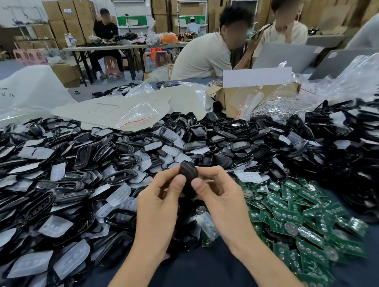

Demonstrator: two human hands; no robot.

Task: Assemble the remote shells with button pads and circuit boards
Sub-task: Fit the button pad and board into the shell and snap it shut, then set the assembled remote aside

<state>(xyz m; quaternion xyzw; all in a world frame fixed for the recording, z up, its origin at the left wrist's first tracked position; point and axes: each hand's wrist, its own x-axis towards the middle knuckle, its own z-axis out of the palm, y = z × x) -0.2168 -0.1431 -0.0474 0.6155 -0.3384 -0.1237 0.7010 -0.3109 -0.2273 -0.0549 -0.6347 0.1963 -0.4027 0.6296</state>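
Note:
A black remote shell is held upright above the table between both hands. My left hand pinches its left side with thumb and curled fingers. My right hand pinches its right side the same way, thumb on the front. A large heap of black shells mixed with translucent white button pads covers the table to the left and behind. Green circuit boards lie piled to the right of my right forearm.
A dark blue tablecloth shows near me between my forearms. A cardboard box with plastic bags stands at the back right, next to a laptop. People sit beyond the table, with stacked cartons behind.

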